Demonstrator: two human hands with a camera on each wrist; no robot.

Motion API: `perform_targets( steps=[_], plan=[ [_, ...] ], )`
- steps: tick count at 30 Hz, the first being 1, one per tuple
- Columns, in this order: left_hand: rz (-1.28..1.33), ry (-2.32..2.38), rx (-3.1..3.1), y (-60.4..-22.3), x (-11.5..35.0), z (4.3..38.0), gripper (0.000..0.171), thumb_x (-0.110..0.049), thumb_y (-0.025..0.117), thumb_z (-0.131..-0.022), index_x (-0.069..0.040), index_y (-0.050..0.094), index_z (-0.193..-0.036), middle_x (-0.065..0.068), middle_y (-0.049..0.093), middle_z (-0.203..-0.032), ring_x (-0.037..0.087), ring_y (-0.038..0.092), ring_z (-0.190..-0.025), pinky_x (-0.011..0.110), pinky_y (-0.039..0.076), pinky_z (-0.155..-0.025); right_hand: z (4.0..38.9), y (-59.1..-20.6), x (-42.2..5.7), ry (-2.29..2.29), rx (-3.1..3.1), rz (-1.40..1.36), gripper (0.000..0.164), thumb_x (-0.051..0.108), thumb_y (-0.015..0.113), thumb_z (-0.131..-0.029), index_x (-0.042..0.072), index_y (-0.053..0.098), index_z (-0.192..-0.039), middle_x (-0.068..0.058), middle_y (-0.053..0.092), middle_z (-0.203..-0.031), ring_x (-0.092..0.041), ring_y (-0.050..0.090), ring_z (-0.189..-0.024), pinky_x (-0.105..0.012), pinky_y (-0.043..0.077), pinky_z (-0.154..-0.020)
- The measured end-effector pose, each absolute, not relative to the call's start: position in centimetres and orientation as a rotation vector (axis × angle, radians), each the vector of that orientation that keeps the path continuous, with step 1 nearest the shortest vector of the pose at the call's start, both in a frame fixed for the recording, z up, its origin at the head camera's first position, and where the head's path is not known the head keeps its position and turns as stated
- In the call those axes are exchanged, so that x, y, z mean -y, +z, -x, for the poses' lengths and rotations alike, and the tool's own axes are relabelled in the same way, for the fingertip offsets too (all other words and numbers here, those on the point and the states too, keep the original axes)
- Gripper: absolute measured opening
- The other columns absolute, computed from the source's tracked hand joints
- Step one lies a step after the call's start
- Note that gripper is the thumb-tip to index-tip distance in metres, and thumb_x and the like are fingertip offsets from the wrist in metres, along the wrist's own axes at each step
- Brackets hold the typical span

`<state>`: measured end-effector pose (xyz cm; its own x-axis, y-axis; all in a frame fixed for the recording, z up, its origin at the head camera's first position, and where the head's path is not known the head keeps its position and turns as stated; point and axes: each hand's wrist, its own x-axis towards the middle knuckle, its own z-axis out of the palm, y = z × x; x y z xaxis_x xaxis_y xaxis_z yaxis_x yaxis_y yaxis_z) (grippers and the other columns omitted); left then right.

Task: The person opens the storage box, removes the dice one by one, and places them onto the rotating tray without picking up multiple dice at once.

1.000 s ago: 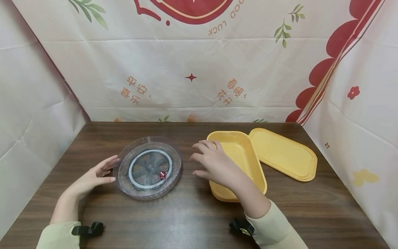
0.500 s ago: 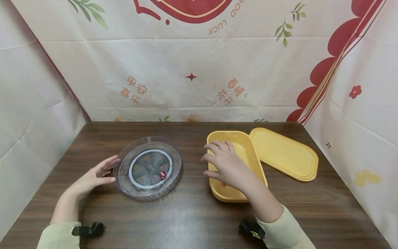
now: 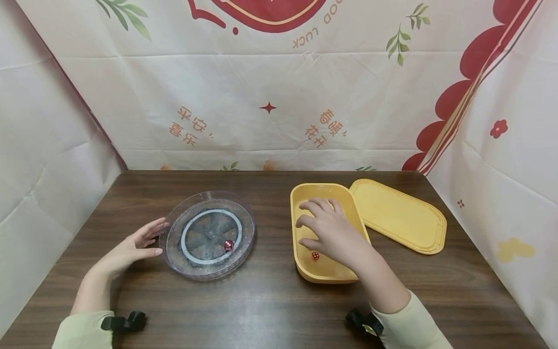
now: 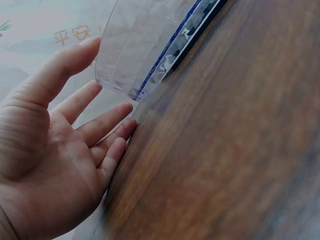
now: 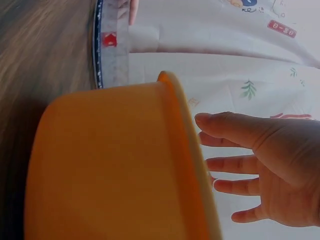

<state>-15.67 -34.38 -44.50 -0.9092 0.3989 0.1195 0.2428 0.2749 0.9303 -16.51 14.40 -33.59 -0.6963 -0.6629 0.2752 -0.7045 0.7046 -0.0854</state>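
Note:
A clear round plastic dish (image 3: 210, 237) with a white ring on its dark floor stands at the left of the table. One red die (image 3: 228, 245) lies inside it. My left hand (image 3: 131, 247) is beside the dish's left wall, fingers spread and relaxed, fingertips right at the plastic in the left wrist view. My right hand (image 3: 329, 232) hovers over the yellow box (image 3: 301, 270), fingers loosely bent and apart, nothing between them. In the right wrist view it shows above the box's rim. Another red die (image 3: 315, 255) lies on the box floor, below the right thumb.
A yellow lid (image 3: 396, 215) lies flat right of the box, its left edge close against it. The brown tabletop (image 3: 244, 310) extends in front and between the dish and box. White printed cloth (image 3: 270, 82) hangs behind and at both sides.
My right hand has moved rightward from the box's left edge to over its middle, uncovering the red die in the box. The left hand and the dish stay in place.

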Motion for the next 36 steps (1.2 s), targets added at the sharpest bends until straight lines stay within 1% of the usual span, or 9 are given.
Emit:
perform_targets(
  steps=[9,14,20,26,28,36],
  plan=[
    [-0.597,1.705,-2.402,-44.5,34.3,15.6,0.071,0.004,0.062,-0.088,0.001,0.025,-0.149,-0.003,0.044,-0.143,-0.005,0.037,-0.126,0.011,0.031,-0.094,16.9,-34.9,-15.1,0.248,2.712,-1.091,0.023,0.025,0.082,-0.075,0.016,0.068,-0.09,-0.011,0.057,-0.12,-0.033,0.044,-0.12,-0.061,0.024,-0.099],
    [-0.59,1.712,-2.394,-44.5,34.3,15.6,0.071,0.004,0.062,-0.088,0.001,0.025,-0.149,-0.002,0.043,-0.144,-0.005,0.037,-0.126,0.011,0.03,-0.094,17.4,-35.8,-15.4,0.245,2.742,-1.079,0.021,0.024,0.081,-0.076,0.015,0.068,-0.089,-0.012,0.058,-0.119,-0.032,0.045,-0.118,-0.062,0.023,-0.099],
    [-0.582,1.709,-2.397,-44.5,34.3,15.6,0.071,0.004,0.062,-0.088,0.001,0.025,-0.149,0.005,0.042,-0.145,-0.005,0.037,-0.125,0.012,0.031,-0.094,17.9,-36.9,-15.9,0.241,2.776,-1.058,0.019,0.026,0.081,-0.077,0.016,0.068,-0.087,-0.012,0.059,-0.118,-0.032,0.045,-0.118,-0.065,0.023,-0.098],
    [-0.564,1.702,-2.402,-44.4,34.2,15.7,0.071,0.003,0.062,-0.089,0.001,0.025,-0.149,0.014,0.039,-0.146,-0.005,0.037,-0.125,0.011,0.031,-0.094,18.3,-37.7,-16.3,0.197,2.805,-1.06,0.018,0.027,0.08,-0.078,0.017,0.068,-0.087,-0.012,0.06,-0.117,-0.033,0.046,-0.117,-0.064,0.024,-0.098],
    [-0.559,1.7,-2.405,-44.4,34.2,15.7,0.071,0.002,0.062,-0.088,0.001,0.025,-0.148,0.016,0.039,-0.146,-0.005,0.037,-0.124,0.011,0.031,-0.093,18.4,-37.9,-16.4,0.176,2.809,-1.068,0.017,0.027,0.079,-0.078,0.017,0.068,-0.087,-0.012,0.06,-0.117,-0.032,0.046,-0.117,-0.063,0.024,-0.098],
    [-0.572,1.706,-2.402,-44.5,34.3,15.7,0.07,0.003,0.062,-0.088,0.001,0.025,-0.148,0.012,0.041,-0.145,-0.005,0.038,-0.124,0.012,0.031,-0.094,19.0,-38.4,-16.2,0.149,2.832,-1.088,0.018,0.026,0.08,-0.076,0.017,0.068,-0.086,-0.012,0.06,-0.115,-0.032,0.046,-0.116,-0.062,0.025,-0.096]
  ],
)
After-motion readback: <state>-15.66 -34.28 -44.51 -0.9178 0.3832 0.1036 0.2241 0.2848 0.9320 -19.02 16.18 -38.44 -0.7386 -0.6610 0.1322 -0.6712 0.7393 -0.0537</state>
